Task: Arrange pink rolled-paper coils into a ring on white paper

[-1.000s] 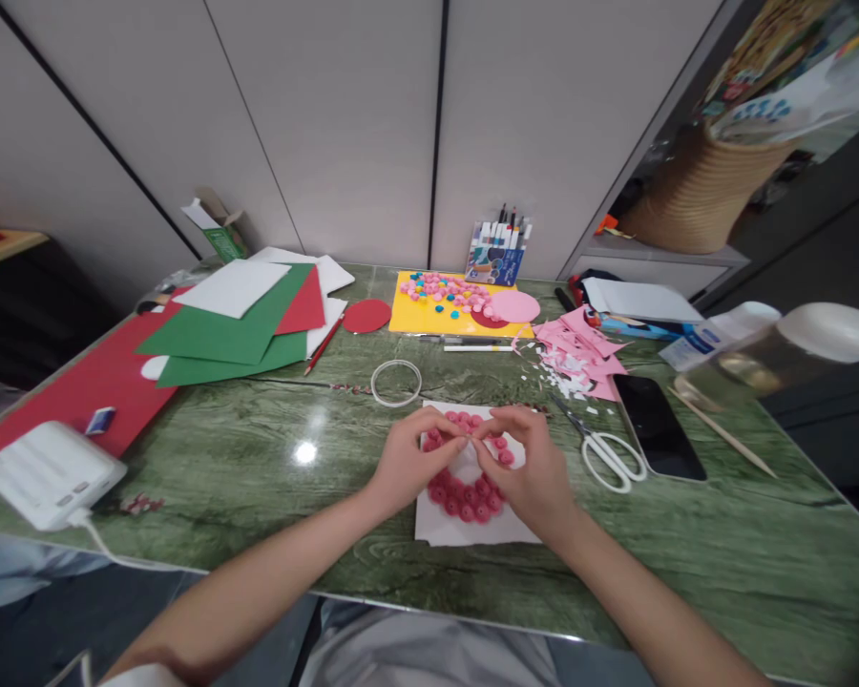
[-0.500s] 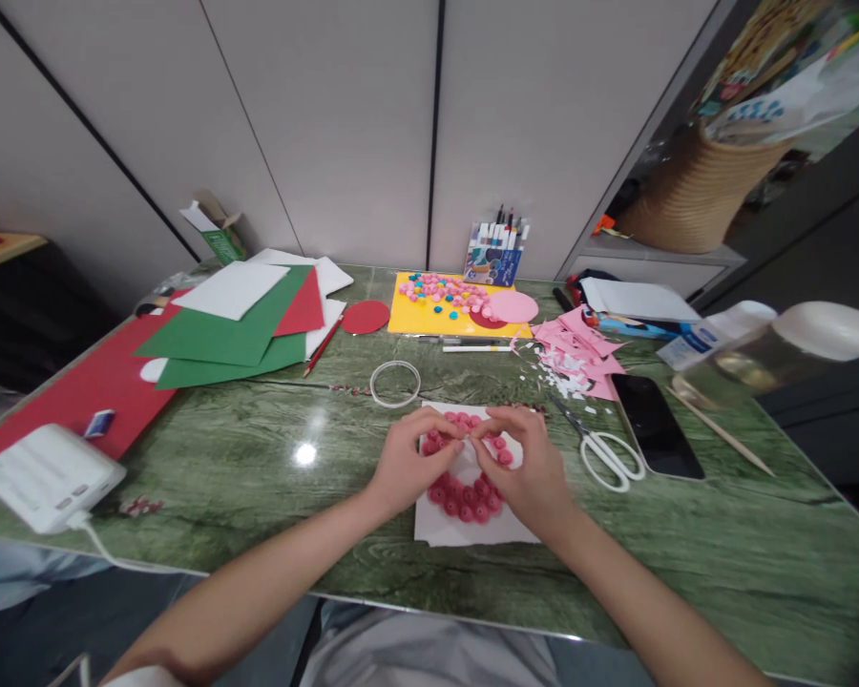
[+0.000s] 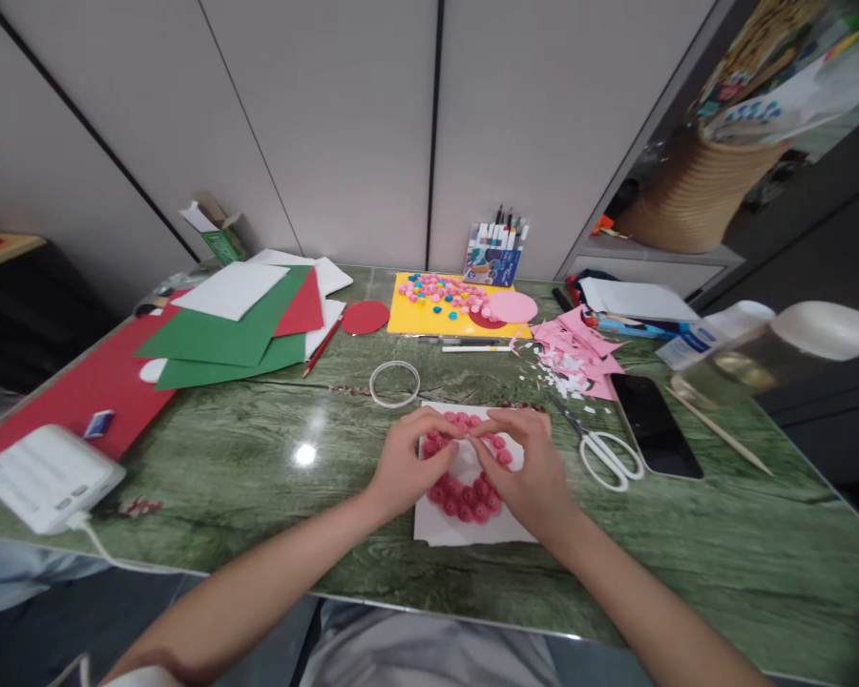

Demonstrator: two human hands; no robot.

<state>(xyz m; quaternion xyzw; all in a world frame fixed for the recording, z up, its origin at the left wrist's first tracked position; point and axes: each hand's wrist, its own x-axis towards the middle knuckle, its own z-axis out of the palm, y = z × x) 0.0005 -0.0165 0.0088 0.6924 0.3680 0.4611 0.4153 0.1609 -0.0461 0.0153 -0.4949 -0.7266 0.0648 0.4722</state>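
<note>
A white sheet (image 3: 440, 530) lies on the green marbled table, bearing a ring of small pink rolled-paper rosettes (image 3: 468, 501) around a pale centre. Above the far part of the ring, my left hand (image 3: 413, 458) and my right hand (image 3: 526, 468) come almost together, thumbs and index fingertips pinched. Whatever the fingertips hold is too small to make out; a whitish bit seems to show between them. My hands hide parts of the ring's sides. White-handled scissors (image 3: 611, 460) lie to the right of my right hand, and a roll of clear tape (image 3: 395, 384) lies beyond my left.
Behind, a yellow sheet (image 3: 401, 322) carries pink, blue and yellow paper balls. Pink scraps (image 3: 579, 348) and a phone (image 3: 657, 426) lie at the right, near a lidded jar (image 3: 773, 353). Green sheets (image 3: 200, 334) and a white power bank (image 3: 50, 477) are at the left.
Almost nothing differs. Both hands stay over the ring, with only a very slight shift of the fingertips.
</note>
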